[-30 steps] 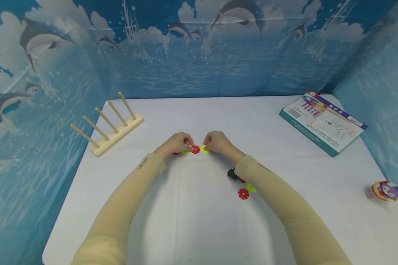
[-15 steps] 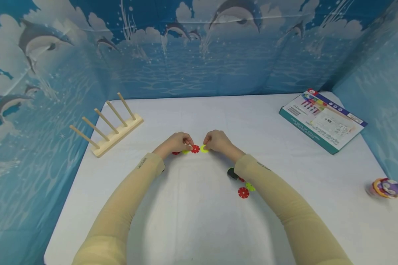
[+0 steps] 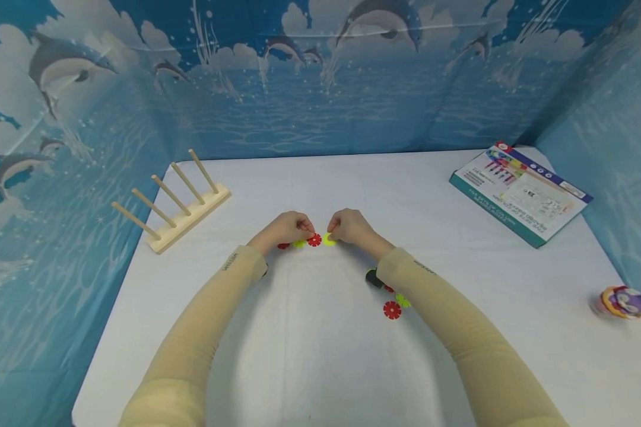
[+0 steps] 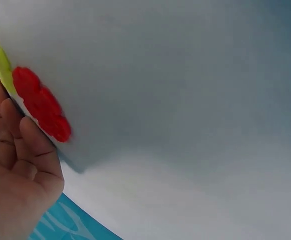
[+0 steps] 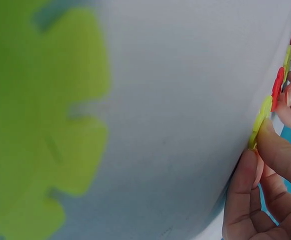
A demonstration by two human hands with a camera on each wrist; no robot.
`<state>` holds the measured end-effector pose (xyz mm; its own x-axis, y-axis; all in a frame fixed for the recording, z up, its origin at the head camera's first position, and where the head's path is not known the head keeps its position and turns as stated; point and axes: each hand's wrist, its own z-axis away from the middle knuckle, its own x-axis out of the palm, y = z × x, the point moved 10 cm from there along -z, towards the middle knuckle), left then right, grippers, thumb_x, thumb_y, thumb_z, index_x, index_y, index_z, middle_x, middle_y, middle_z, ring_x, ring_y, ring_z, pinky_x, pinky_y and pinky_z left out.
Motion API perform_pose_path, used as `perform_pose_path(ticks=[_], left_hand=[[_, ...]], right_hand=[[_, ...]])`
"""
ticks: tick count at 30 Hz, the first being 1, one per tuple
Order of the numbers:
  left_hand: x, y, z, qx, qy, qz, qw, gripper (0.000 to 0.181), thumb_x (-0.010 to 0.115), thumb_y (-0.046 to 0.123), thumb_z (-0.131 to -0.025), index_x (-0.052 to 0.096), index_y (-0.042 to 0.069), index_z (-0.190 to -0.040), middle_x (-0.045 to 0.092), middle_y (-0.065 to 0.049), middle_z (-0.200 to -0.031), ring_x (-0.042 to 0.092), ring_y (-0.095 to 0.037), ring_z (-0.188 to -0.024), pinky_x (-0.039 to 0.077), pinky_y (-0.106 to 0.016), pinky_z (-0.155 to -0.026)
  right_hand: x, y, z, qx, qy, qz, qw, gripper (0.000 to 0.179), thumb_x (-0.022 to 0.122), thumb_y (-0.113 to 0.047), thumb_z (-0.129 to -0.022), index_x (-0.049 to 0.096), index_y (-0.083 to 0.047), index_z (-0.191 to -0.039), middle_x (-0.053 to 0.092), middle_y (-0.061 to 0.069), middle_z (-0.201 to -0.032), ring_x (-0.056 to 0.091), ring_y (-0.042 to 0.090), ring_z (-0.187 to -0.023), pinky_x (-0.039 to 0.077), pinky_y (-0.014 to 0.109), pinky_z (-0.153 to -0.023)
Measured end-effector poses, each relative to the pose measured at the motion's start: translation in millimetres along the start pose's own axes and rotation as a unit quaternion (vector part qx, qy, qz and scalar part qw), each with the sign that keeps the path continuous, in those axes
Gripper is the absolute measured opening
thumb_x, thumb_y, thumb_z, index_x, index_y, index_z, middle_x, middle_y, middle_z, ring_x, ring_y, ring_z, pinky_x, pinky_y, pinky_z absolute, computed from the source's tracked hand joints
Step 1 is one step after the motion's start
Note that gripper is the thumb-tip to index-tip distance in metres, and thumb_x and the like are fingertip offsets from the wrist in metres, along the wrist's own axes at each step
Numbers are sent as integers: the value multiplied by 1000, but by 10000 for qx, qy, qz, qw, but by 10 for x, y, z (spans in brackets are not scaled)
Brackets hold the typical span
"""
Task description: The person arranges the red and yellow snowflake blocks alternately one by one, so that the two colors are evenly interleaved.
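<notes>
The right hand [image 3: 351,227] pinches a yellow slotted disc [image 3: 328,239] between thumb and fingertips, and the left hand [image 3: 285,228] grips the upper edge of a red slotted disc [image 3: 314,240]; both discs sit between the hands. Holding them near the edge seems to leave their neighbouring rims free to face each other, though whether those two are joined cannot be told. Under the left fingers, a second yellow disc [image 3: 299,244] and a partly covered red disc [image 3: 283,245] continue the row, which the left grip probably steadies. Nearer the body than the right hand, a loose red disc [image 3: 392,310] and a yellow-green disc [image 3: 403,300] lie beside the right sleeve [image 3: 438,302], likely for a short reach. Well left of the left hand stands a five-peg wooden rack [image 3: 195,214]; beyond the right hand, to its right, lies a printed box [image 3: 520,194], both apparently kept aside to give the hands room.
</notes>
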<state>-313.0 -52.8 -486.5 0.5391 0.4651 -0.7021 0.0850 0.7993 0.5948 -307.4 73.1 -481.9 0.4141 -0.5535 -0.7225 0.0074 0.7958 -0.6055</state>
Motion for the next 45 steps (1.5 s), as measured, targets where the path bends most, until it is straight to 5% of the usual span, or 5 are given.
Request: perform_pose_path(ticks=[12, 18, 28, 33, 45], left_hand=[[109, 189, -98, 433, -10, 14, 9991, 15, 72, 18, -90, 72, 9, -101, 68, -5, -99, 59, -16, -87, 46, -30, -84], [143, 189, -116, 346, 4, 81, 9994, 16, 75, 17, -88, 71, 8, -100, 68, -5, -96, 62, -11, -71, 46, -24, -73], [128, 199, -95, 51, 58, 192, 9998, 15, 76, 15, -87, 71, 8, -99, 66, -3, -91, 60, -11, -73, 44, -23, -71], [140, 176, -91, -30, 1, 345, 9994, 15, 76, 14, -86, 71, 8, -99, 63, -2, -89, 63, -10, -71, 44, -22, -71], [136, 171, -75, -185, 53, 384, 9991, 15, 76, 16, -86, 71, 10, -99, 65, -3, -88, 61, -12, -72, 46, -22, -69]], right_hand=[[-30, -23, 15, -155, 94, 62, 9998, 12, 76, -8, -82, 70, -3, -92, 69, 9, -90, 55, 16, -75, 43, 22, -63], [-33, -25, 13, -152, 106, 54, 9998, 12, 76, -7, -82, 70, -3, -92, 69, 9, -91, 55, 17, -77, 43, 22, -64], [-39, -35, 7, -201, 92, 91, 9997, 11, 75, -7, -83, 70, -3, -92, 70, 10, -93, 56, 17, -79, 44, 23, -65], [-55, -13, 26, -152, -9, 30, 9999, 11, 70, -7, -87, 71, -4, -97, 70, 11, -102, 58, 20, -88, 48, 29, -77], [-213, 166, 341, -231, -429, -306, 9983, 22, 66, -18, -93, 69, -6, -111, 68, 11, -108, 61, 23, -98, 50, 36, -88]])
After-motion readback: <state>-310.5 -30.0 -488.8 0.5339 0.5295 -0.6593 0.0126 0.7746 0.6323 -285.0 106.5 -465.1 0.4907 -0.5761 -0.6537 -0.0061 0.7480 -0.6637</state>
